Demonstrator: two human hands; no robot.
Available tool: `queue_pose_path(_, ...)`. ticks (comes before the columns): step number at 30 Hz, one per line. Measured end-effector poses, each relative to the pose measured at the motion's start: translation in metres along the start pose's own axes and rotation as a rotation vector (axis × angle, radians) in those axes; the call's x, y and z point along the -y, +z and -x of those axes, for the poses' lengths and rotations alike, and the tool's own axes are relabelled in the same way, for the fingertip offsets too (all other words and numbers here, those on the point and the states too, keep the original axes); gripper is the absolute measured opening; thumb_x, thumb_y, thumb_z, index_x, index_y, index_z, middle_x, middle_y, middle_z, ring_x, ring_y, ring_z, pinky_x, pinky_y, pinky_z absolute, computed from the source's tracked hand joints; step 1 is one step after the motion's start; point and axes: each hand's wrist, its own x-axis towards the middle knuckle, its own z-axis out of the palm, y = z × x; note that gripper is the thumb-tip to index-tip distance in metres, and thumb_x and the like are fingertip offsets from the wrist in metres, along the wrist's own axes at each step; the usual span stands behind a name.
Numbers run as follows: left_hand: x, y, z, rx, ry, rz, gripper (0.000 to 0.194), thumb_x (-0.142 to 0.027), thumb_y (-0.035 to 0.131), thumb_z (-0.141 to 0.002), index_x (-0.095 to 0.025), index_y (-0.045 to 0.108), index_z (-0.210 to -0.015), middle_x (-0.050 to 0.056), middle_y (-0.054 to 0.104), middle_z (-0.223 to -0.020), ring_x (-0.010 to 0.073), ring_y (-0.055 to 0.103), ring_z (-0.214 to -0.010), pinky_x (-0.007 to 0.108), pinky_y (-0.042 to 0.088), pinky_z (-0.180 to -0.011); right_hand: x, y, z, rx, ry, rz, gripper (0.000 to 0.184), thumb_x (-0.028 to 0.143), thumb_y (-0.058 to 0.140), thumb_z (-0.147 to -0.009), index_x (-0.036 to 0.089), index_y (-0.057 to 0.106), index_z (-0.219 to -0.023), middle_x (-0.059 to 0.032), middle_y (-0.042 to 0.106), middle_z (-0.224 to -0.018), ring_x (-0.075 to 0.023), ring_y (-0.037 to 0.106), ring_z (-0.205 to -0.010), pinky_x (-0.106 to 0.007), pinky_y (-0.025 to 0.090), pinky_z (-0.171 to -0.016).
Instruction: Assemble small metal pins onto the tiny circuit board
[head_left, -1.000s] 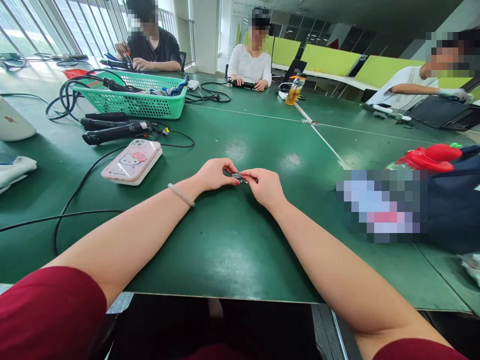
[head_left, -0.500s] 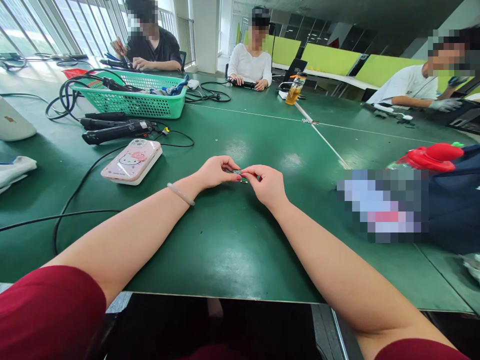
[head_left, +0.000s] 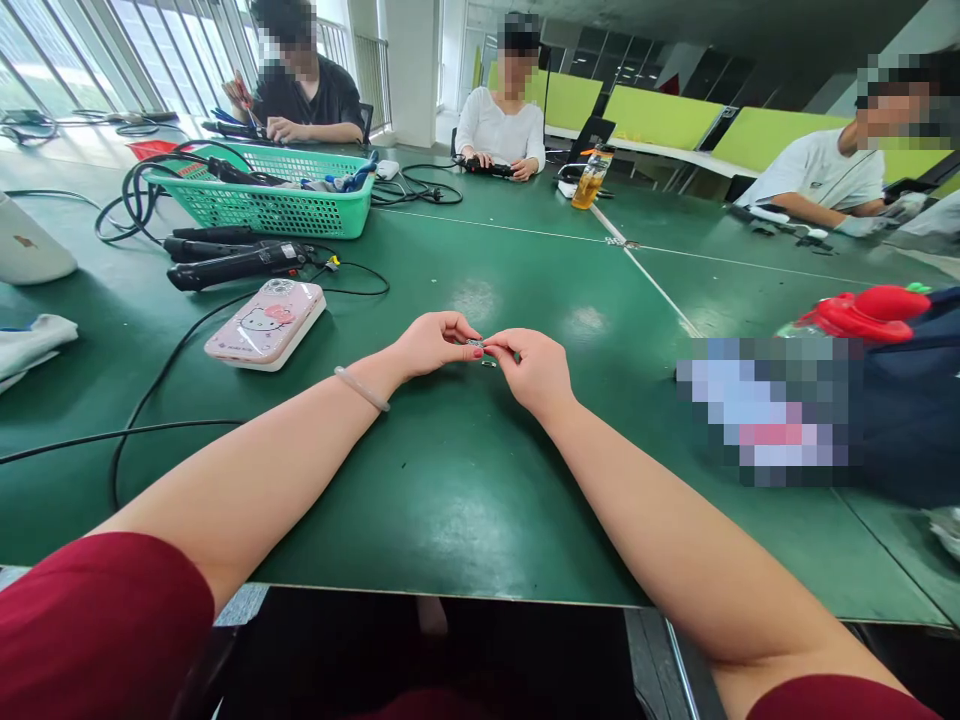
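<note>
Near the middle of the green table, my left hand and my right hand meet at the fingertips. Between them is a small silvery metal piece, too small to name. My left thumb and fingers pinch it from the left. The right thumb and forefinger are pressed together at its right end. Just below the fingertips shows another tiny shiny bit; whether it hangs from the piece or lies on the table I cannot tell.
A pink-and-white cartoon power bank lies left of my hands, near black handheld devices and cables. Behind stands a green basket. An amber drink bottle is farther back; a red object lies right. Several people sit around the table.
My hands stay almost in place, with only a slight shift at the fingertips. The person at the far right has lowered a gloved hand.
</note>
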Motion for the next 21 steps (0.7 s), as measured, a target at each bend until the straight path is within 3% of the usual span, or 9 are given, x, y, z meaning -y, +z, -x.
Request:
queue_pose_path(10,0.0012,-0.0013,-0.0004,-0.034,0.054,-0.217,0.036,-0.035,0.081,-0.057,-0.013,0.064,-0.080,0.007,0.070,-0.082,0.0144,0.062,-0.073,0.033,0.050,-0.074,-0.0046,0.0036,-0.0002,0.089,-0.038,0.113,0.022,0.020,0.051,-0.089,0.022,0.072,-0.093,-0.0045,0.070,-0.094,-0.0196,0.063,-0.090,-0.034,0.047,-0.085)
queue_pose_path(21,-0.0056,0.0013,0.0039,-0.121,0.126,-0.449,0.034,-0.040,0.079,-0.060,-0.017,0.067,-0.082,0.005,0.070,-0.087,0.0187,0.063,-0.086,0.035,0.048,-0.084,-0.0015,0.0033,-0.0008,0.052,0.011,0.112,0.020,0.017,0.053,-0.087,0.022,0.072,-0.091,-0.0033,0.071,-0.092,-0.0194,0.063,-0.089,-0.034,0.047,-0.084)
